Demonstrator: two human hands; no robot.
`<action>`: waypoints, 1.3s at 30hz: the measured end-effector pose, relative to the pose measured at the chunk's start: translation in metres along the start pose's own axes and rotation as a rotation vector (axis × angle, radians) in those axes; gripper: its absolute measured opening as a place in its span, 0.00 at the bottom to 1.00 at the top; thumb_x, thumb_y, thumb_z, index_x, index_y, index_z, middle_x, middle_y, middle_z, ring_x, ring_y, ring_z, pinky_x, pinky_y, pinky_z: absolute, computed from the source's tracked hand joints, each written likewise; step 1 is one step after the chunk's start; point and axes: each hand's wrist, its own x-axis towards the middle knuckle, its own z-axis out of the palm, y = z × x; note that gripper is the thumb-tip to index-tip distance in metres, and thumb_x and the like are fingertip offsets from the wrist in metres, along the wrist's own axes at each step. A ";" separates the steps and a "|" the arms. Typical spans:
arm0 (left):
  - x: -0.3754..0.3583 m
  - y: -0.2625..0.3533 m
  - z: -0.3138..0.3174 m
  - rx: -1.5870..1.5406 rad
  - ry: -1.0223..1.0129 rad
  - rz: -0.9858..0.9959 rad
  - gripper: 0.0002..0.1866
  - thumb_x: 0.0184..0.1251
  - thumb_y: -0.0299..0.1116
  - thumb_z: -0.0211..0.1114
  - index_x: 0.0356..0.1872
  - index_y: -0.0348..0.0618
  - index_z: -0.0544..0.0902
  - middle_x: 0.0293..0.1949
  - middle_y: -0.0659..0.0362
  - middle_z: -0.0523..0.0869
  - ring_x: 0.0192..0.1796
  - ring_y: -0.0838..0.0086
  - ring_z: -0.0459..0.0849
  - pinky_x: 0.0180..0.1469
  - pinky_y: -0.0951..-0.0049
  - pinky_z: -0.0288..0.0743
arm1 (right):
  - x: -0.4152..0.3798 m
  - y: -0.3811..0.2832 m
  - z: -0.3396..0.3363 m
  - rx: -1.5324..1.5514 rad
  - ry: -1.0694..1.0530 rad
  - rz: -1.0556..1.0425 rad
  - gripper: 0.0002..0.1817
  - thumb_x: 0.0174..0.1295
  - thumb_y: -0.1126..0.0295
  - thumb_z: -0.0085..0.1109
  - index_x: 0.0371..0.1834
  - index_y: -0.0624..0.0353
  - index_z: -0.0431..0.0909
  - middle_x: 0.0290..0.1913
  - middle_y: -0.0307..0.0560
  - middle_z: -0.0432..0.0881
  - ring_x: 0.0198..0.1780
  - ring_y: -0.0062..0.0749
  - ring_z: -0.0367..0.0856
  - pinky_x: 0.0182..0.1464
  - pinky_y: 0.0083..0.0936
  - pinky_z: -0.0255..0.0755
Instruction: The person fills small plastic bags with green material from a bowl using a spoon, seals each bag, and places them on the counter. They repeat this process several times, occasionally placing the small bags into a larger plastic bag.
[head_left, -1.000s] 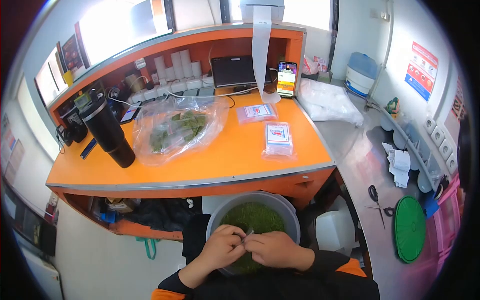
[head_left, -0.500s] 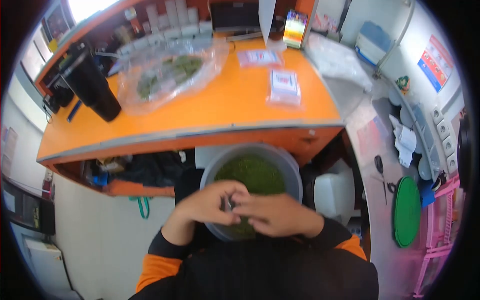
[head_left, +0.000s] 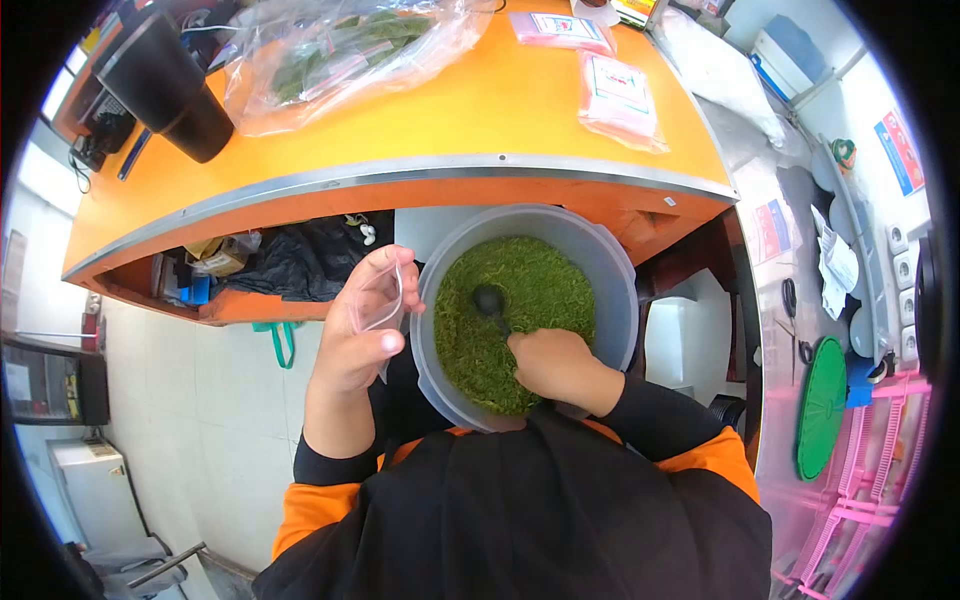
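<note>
I judged this the scooping step: my right hand [head_left: 550, 362] gripped the dark spoon [head_left: 490, 303] in the grey round bowl [head_left: 610, 270] of green flakes near me, my left hand [head_left: 362, 325] pinched a small clear plastic bag [head_left: 382, 310] just left of it, and the next move needed a level scoop carried to the bag's mouth.

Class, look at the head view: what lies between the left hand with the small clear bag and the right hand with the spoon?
In the head view, the bowl's grey rim and a stretch of green flakes lie between the left hand and the right hand.
</note>
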 end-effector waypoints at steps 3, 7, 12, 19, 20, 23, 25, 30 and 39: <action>-0.001 -0.003 0.001 0.046 0.023 0.022 0.39 0.42 0.33 0.73 0.60 0.43 0.67 0.46 0.61 0.71 0.53 0.74 0.70 0.59 0.69 0.63 | 0.003 -0.002 0.001 -0.061 -0.007 0.041 0.11 0.55 0.73 0.51 0.39 0.67 0.73 0.30 0.58 0.81 0.35 0.52 0.82 0.35 0.43 0.75; -0.001 -0.004 0.006 0.081 0.039 0.058 0.38 0.43 0.31 0.73 0.60 0.44 0.65 0.48 0.61 0.70 0.56 0.72 0.69 0.63 0.67 0.59 | 0.008 0.001 0.009 -0.116 0.080 0.082 0.13 0.55 0.75 0.50 0.43 0.69 0.70 0.31 0.59 0.82 0.36 0.51 0.83 0.34 0.42 0.76; -0.003 -0.003 0.010 0.068 0.026 0.039 0.39 0.44 0.30 0.73 0.60 0.44 0.64 0.50 0.61 0.69 0.58 0.72 0.67 0.65 0.67 0.56 | 0.011 -0.001 -0.002 -0.140 -0.017 0.136 0.13 0.56 0.75 0.49 0.43 0.69 0.71 0.34 0.60 0.80 0.36 0.51 0.83 0.34 0.42 0.77; -0.003 -0.004 0.007 0.092 0.013 0.043 0.39 0.45 0.27 0.72 0.61 0.43 0.63 0.50 0.61 0.69 0.59 0.73 0.66 0.65 0.69 0.55 | 0.000 0.020 -0.010 -0.227 0.292 0.047 0.14 0.53 0.73 0.49 0.43 0.61 0.77 0.33 0.49 0.79 0.37 0.46 0.82 0.36 0.38 0.76; -0.003 -0.005 0.007 0.106 0.012 0.039 0.39 0.45 0.27 0.72 0.61 0.43 0.63 0.50 0.60 0.69 0.59 0.73 0.66 0.65 0.69 0.55 | -0.003 0.018 -0.009 -0.189 0.207 -0.006 0.12 0.53 0.72 0.49 0.40 0.61 0.78 0.34 0.50 0.80 0.37 0.47 0.82 0.37 0.39 0.76; -0.001 -0.010 0.007 0.117 0.008 0.031 0.39 0.46 0.25 0.71 0.62 0.43 0.62 0.52 0.59 0.69 0.61 0.73 0.65 0.66 0.68 0.52 | -0.015 0.013 -0.006 -0.075 0.051 -0.078 0.10 0.51 0.69 0.51 0.32 0.59 0.80 0.34 0.52 0.81 0.37 0.48 0.82 0.39 0.41 0.76; 0.003 -0.013 0.011 0.133 0.003 0.065 0.41 0.46 0.25 0.72 0.64 0.43 0.60 0.55 0.58 0.68 0.63 0.71 0.63 0.67 0.67 0.50 | -0.023 0.018 -0.013 -0.003 0.072 -0.010 0.10 0.50 0.68 0.51 0.30 0.58 0.81 0.32 0.53 0.82 0.38 0.48 0.82 0.40 0.42 0.76; 0.010 -0.016 0.029 0.277 -0.037 0.110 0.45 0.48 0.27 0.73 0.66 0.43 0.54 0.61 0.54 0.63 0.67 0.67 0.58 0.68 0.66 0.47 | -0.041 0.041 -0.037 0.164 0.226 -0.085 0.13 0.50 0.66 0.51 0.32 0.59 0.83 0.31 0.53 0.82 0.35 0.50 0.81 0.40 0.40 0.75; 0.024 -0.043 0.038 0.788 -0.082 -0.054 0.44 0.46 0.33 0.76 0.64 0.40 0.60 0.59 0.54 0.66 0.65 0.66 0.62 0.67 0.67 0.54 | -0.082 0.040 -0.074 0.290 0.505 0.080 0.12 0.49 0.70 0.54 0.32 0.61 0.84 0.30 0.52 0.82 0.32 0.46 0.81 0.37 0.33 0.75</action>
